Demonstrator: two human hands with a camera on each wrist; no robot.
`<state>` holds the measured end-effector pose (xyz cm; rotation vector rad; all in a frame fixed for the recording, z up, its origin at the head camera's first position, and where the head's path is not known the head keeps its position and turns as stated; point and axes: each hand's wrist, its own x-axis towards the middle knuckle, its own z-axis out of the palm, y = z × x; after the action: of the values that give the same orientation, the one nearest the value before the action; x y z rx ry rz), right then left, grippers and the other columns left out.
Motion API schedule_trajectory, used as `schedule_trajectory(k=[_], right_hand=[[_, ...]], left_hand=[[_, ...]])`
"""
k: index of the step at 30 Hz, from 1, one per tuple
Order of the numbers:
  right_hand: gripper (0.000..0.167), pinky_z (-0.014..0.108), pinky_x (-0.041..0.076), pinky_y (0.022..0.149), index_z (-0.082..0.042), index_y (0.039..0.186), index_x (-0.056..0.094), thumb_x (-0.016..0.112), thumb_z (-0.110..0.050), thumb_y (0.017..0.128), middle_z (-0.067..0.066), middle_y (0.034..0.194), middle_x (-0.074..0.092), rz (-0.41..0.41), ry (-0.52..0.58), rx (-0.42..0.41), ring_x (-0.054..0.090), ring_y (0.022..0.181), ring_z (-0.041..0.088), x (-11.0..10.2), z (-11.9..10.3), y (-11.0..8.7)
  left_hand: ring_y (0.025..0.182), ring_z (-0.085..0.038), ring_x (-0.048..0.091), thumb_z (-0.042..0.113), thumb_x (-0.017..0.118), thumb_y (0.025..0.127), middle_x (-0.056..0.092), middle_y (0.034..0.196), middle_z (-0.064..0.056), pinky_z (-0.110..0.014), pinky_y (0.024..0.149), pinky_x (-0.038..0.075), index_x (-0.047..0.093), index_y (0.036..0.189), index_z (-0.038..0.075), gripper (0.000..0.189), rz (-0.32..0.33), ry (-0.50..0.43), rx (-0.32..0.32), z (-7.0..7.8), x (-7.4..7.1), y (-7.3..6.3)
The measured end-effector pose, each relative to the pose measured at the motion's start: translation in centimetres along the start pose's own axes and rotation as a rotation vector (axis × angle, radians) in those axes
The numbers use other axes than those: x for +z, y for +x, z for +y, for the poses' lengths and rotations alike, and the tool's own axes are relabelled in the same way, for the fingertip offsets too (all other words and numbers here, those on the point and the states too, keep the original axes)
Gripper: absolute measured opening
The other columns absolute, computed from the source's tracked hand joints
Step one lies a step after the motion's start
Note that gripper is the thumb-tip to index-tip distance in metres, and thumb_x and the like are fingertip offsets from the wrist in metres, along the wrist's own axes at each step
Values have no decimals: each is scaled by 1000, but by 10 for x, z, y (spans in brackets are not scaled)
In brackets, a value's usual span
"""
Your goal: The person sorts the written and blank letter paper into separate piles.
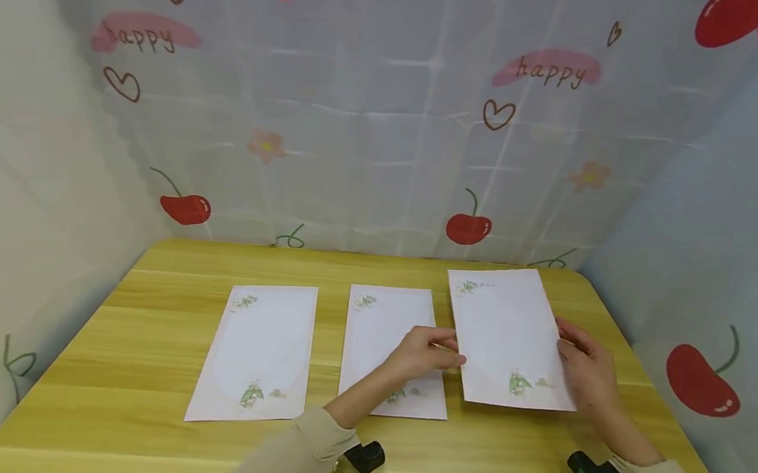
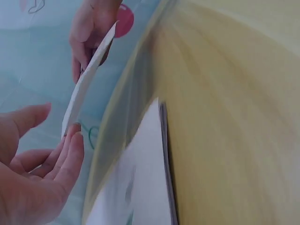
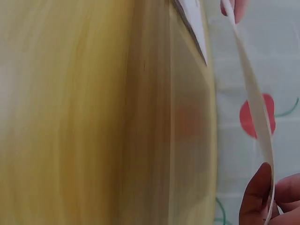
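Worktop (image 1: 115, 394): light wood grain; two papers lie flat, a third is held above its right side.
Raised paper (image 1: 499, 338): between left hand (image 1: 420, 355) and right hand (image 1: 588, 372), printed face up, just right of the middle paper (image 1: 380, 323). Sheet count: can't tell. Step in hand reads as handling this one by its side edges.
Left paper (image 1: 264, 352): flat, well apart from the raised one.
Middle paper: flat, partly hidden by left forearm (image 1: 362, 398); layered edge in left wrist view.
Right hand: pinching the raised paper's right edge, thumb one side, fingers the other.
Left hand: wide, thumb clear, fingers (image 2: 70, 157) only touching the left edge. Next move probably calls for right pinch carrying the load, left squaring that edge.
Green motif (image 1: 518, 384): near raised paper's bottom edge, uncovered.
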<state>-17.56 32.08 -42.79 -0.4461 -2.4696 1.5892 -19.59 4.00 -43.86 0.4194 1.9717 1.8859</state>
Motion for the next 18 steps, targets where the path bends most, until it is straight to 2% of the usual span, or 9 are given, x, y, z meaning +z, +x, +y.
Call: schedule_trajectory(k=[5,9,14,16,18], right_hand=[[48,5,42,78,-3,149,42,44,-19,105,8,136,51,25,-65,54,48,107,6,-34,20,0],[49,4,42,77,-2,151,39,42,-20,106,18,146,43,13,-130,90,47,111,11,-53,34,-3],[48,5,43,78,2,150,38,42,-16,106,24,149,38,-22,-146,117,45,120,23,-60,48,-4],[50,9,45,85,3,150,37,42,-19,106,26,150,36,-53,-158,137,42,126,29,-61,51,-4],[56,24,44,100,5,151,33,41,-27,106,28,153,30,-95,-161,168,36,133,38,-62,53,-4]], left_hand=[[87,-12,68,14,75,88,65,109,0,-31,82,56,54,140,-2,58,-94,-20,-51,2,35,11],[89,-18,69,11,74,88,64,109,-1,-34,83,56,52,139,-5,58,-109,-75,-83,-1,57,15],[91,-18,69,11,74,89,64,118,-8,-33,81,57,50,140,-8,60,-111,-89,-125,-7,72,17],[91,-18,68,13,74,89,62,122,-12,-34,81,56,49,140,-8,61,-109,-76,-152,-9,74,17],[92,-17,67,15,73,91,60,126,-14,-34,81,56,48,140,-9,60,-114,-58,-172,-11,77,17]])
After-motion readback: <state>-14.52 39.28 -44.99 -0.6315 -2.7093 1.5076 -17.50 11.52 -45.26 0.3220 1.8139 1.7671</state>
